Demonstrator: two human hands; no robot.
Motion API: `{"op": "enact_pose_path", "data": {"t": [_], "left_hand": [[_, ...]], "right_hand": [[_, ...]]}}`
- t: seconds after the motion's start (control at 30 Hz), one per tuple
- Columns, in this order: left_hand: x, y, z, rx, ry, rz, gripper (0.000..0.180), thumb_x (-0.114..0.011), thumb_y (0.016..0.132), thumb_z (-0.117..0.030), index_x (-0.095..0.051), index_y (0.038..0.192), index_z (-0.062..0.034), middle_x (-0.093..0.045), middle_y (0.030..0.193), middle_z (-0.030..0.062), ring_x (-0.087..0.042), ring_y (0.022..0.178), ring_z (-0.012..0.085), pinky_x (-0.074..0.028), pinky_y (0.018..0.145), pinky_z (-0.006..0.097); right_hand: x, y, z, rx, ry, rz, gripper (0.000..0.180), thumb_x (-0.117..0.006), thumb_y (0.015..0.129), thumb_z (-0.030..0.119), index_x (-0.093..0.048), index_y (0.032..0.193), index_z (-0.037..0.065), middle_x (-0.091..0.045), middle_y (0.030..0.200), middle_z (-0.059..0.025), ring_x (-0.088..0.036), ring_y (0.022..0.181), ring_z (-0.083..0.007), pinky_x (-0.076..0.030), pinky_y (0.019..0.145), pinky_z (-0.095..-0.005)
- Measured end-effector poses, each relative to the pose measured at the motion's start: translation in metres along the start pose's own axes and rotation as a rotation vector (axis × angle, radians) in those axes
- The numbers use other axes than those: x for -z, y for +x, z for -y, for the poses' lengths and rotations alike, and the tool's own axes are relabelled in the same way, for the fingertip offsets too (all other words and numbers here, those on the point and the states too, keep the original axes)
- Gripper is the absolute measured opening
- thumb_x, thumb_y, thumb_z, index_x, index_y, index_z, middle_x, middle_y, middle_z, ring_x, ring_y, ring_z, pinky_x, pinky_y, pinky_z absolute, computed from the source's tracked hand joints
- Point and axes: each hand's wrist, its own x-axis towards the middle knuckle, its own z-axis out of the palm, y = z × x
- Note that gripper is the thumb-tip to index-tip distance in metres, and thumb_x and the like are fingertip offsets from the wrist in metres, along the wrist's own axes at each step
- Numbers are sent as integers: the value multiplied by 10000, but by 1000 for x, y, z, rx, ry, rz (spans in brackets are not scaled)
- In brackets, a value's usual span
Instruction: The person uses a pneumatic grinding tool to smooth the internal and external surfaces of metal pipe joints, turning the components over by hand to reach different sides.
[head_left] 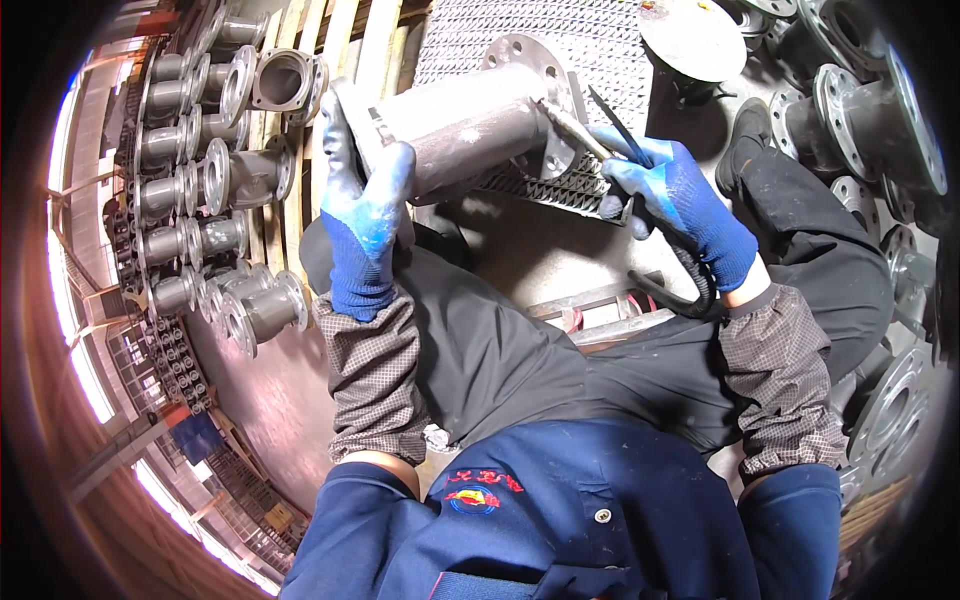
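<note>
A grey flanged pipe (470, 120) lies tilted across the front of my knees, over a pale mesh mat. My left hand (370, 205), in a blue coated glove, is closed round its left flange, the thumb inward and the fingers on the outer side. In my gloved right hand (675, 190) is a slender pale stick-like tool (575, 130), whose tip reaches the pipe by its right flange. A dark pointed strip (618, 120) also sticks up from that hand. Below the same hand loops a black ribbed hose (690, 280); where it joins is hidden.
Rows of grey flanged pipe fittings (250, 175) stand at the left, some on wooden slats (345, 45). More flanged fittings (870, 120) crowd the right side. A round pale plate (692, 38) stands beyond the mesh mat (610, 60). Between my legs lies a metal frame (610, 315).
</note>
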Motion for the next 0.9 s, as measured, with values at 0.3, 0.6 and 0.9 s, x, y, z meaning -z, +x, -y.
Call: {"op": "enact_pose_path", "data": {"t": [0.3,0.6,0.9], "left_hand": [[2,2,-7,140,-22,-3,630,-595,811,-101,-331,1363,51,-492,1223,120,-484,1074,179,-390,934,288],[1,2,9,-23,110,-31,688,-593,792,-43,-288,1405,17,-487,1217,119,-489,1035,175,-409,906,287],[0,1,-9,197,-165,-33,693,-593,794,-39,-279,1410,2,-475,1174,86,-482,934,116,-426,810,226]], "right_hand": [[-5,3,3,30,22,-5,416,-529,879,104,-486,1274,-18,-598,733,-62,-574,533,-81,-424,388,-187],[4,3,1,42,32,66,423,-517,898,126,-460,1279,-50,-614,740,-89,-576,510,-102,-437,387,-203],[3,4,7,0,66,33,414,-532,887,119,-482,1264,-46,-596,716,-80,-584,515,-111,-439,395,-210]]}}
